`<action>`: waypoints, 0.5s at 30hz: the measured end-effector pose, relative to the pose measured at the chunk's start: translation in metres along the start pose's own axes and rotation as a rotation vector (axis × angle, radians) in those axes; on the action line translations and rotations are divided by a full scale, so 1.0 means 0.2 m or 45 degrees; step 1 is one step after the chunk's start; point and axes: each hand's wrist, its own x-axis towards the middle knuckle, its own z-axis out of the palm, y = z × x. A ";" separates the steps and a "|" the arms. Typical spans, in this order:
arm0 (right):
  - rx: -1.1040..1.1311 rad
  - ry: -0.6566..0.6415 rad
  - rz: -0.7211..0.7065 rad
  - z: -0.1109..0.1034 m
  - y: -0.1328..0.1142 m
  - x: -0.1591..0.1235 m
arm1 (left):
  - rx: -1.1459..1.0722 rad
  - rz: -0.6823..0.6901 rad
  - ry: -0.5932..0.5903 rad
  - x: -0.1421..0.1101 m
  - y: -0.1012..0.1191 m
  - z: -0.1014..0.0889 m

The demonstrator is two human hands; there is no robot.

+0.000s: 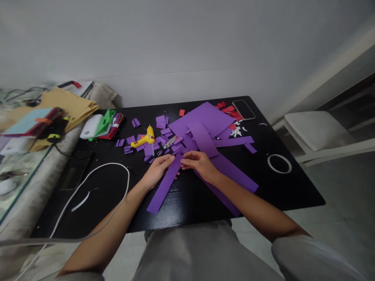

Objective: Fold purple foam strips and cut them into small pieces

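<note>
Between my two hands is a long purple paper strip (165, 188), slanting down toward the table's front edge. My left hand (159, 168) grips its left side near the upper end, thumb on top. My right hand (200, 164) pinches the strip's upper end with thumb and fingertips. Wider purple paper strips (234, 171) lie under and beside my right forearm, and a large purple sheet (202, 117) lies behind. Just beyond my left hand are scissors (169, 143), partly covered by small purple paper pieces (160, 121), and a yellow glue gun (145, 137).
Red paper scraps (233, 111), white scraps (236, 130) and a phone (243, 109) are at the back right. A white ring (279, 164) lies on the black table (290, 191). A white cable (128, 179) loops over my left forearm. A white chair (310, 128) stands at right.
</note>
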 end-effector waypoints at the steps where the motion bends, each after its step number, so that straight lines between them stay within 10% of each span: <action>1: -0.011 -0.001 -0.007 0.00 0.00 0.00 | 0.000 0.004 -0.012 0.00 0.00 0.00; 15: -0.099 0.043 -0.098 0.03 0.00 -0.02 | 0.131 0.096 -0.053 0.00 -0.02 0.01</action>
